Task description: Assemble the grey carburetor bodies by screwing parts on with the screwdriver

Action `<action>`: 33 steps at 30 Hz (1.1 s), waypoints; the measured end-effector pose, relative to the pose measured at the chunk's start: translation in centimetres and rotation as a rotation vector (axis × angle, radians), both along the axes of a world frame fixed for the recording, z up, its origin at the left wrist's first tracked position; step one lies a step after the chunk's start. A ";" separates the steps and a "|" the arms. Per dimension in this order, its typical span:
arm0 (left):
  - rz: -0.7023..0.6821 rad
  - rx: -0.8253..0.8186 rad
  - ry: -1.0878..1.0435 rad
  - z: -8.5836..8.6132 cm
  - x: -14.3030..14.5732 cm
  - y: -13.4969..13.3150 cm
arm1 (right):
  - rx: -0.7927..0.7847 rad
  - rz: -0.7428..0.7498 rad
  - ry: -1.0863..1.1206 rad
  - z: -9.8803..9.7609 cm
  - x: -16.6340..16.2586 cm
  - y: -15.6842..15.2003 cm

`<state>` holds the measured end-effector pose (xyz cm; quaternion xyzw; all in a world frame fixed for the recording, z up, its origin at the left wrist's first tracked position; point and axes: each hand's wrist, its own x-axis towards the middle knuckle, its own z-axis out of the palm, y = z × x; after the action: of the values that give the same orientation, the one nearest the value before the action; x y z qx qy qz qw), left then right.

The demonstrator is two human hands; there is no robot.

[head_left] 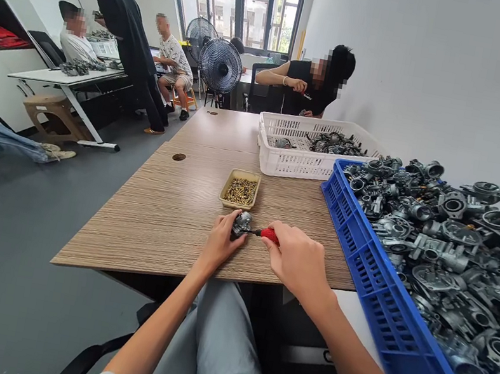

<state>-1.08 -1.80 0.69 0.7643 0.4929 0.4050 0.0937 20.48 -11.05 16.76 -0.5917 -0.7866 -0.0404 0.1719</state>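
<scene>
Screwdriver [262, 233] points left from my right hand [302, 261], clamped on its handle [270, 236], to the carburetor [242, 222] over the table [153, 215]; my left hand [219, 243], set apart, grips that from its left. I can't tell if the tip is seated.

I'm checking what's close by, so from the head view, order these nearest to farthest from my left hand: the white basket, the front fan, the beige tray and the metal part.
1. Metal part: held in your left hand.
2. Beige tray: just ahead on the table.
3. White basket: farther ahead, to the right.
4. Front fan: far back, left of the basket.
</scene>
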 end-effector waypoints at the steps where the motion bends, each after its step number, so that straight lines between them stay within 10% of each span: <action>1: 0.000 -0.001 0.000 0.0 0.0 0.0 | -0.001 -0.005 0.001 0.0 0.0 0.0; 17: 0.029 0.001 -0.037 0.0 0.0 0.1 | -0.055 0.156 0.072 -0.9 0.1 0.4; 33: 0.020 -0.019 -0.021 0.2 0.0 0.0 | -0.048 0.003 0.110 -1.7 -0.8 0.7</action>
<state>-1.04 -1.76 0.87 0.7543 0.5031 0.4093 0.1021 19.66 -10.31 15.08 -0.5957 -0.7776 0.0112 0.2008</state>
